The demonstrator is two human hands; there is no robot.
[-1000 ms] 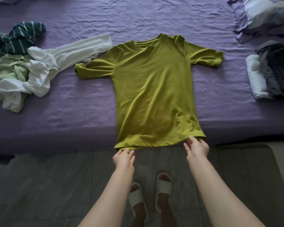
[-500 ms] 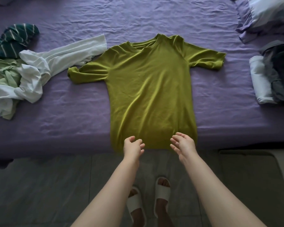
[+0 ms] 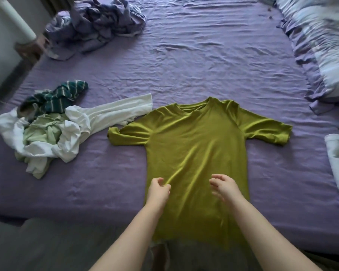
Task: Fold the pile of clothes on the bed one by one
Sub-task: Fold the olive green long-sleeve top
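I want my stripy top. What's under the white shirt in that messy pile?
Under the white shirt a light green garment pokes out. The green striped top lies behind, partly tucked under. Anything deeper is covered.

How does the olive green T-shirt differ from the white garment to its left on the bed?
The olive green T-shirt lies spread flat with both sleeves out, while the white garment is crumpled, with only one long part stretched out. The T-shirt lies alone; the white garment is tangled with a pale green garment in a pile. The T-shirt's hem hangs over the bed's edge; the white garment lies fully on the bed. Both rest on the purple sheet.
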